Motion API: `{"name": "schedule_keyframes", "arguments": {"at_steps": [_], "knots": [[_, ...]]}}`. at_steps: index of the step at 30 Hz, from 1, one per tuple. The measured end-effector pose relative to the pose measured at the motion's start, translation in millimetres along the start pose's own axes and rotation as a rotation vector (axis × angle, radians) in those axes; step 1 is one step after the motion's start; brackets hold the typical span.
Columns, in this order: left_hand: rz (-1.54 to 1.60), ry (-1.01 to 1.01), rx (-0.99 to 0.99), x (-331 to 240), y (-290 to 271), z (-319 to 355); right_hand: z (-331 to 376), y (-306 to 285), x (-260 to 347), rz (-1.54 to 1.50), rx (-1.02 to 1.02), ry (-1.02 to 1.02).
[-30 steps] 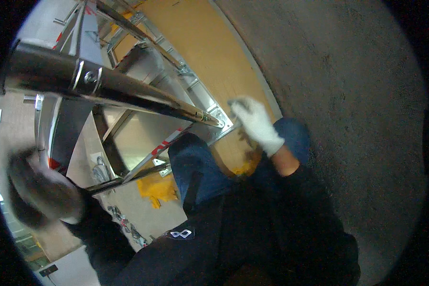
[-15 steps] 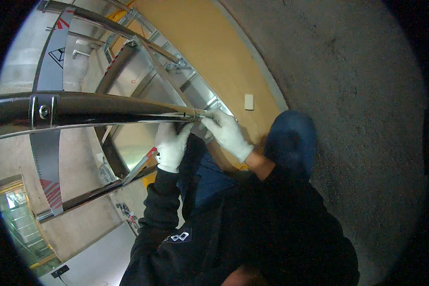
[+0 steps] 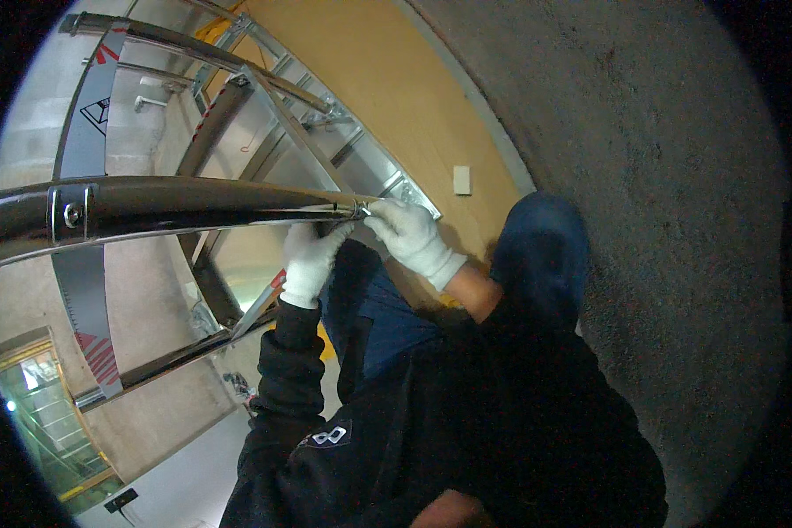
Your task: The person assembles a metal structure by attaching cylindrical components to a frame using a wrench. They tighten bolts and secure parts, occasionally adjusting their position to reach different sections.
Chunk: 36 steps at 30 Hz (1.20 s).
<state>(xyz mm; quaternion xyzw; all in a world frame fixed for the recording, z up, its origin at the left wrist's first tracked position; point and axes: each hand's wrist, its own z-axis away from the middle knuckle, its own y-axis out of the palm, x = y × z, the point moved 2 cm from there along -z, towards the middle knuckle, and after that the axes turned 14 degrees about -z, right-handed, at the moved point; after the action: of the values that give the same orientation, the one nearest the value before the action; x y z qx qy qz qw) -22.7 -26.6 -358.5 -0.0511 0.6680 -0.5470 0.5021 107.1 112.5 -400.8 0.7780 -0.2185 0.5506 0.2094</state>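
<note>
A long shiny metal tube (image 3: 211,201) comes in from the left and ends between my two white-gloved hands. My left hand (image 3: 308,255) is closed around its underside near the end, with the thumb against the tube and the other fingers partly hidden behind it. At the tip, my right hand (image 3: 405,233) pinches with thumb and fingers beside a small shiny fitting (image 3: 359,211); whatever lies inside that grip is too small to make out. A bolted clamp (image 3: 73,213) joins the tube to a flat grey metal strip (image 3: 83,290) with red markings.
Further tubes and bars form a frame at the upper left, including a dark crossbar (image 3: 213,123). A metal ladder-like frame (image 3: 361,158) lies along a tan board (image 3: 414,97), which carries a small white block (image 3: 462,180). Rough grey floor (image 3: 678,229) stretches to the right.
Both hands stay at the tube's end. My right hand has shifted slightly right, and the shiny fitting shows more plainly. The tube's left part sits a little lower in view.
</note>
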Motion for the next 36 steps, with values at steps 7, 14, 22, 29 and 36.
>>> {"name": "schedule_keyframes", "arguments": {"at_steps": [7,14,22,29,36], "knots": [[0.035,-0.02,0.036,-18,-5,-2,-20,-14,-5,0.518,0.318,-0.211],[0.173,-0.008,-0.031,-16,2,2,-6,6,16,-0.925,-0.035,0.813],[0.012,-0.012,0.015,-11,-2,-1,-5,13,19,-1.365,-0.26,1.035],[0.016,-0.042,0.138,-22,-16,-5,1,-6,18,-1.258,-0.207,0.971],[0.13,-0.013,0.126,-17,-15,-5,0,-5,18,-0.377,-0.106,0.585]]}}
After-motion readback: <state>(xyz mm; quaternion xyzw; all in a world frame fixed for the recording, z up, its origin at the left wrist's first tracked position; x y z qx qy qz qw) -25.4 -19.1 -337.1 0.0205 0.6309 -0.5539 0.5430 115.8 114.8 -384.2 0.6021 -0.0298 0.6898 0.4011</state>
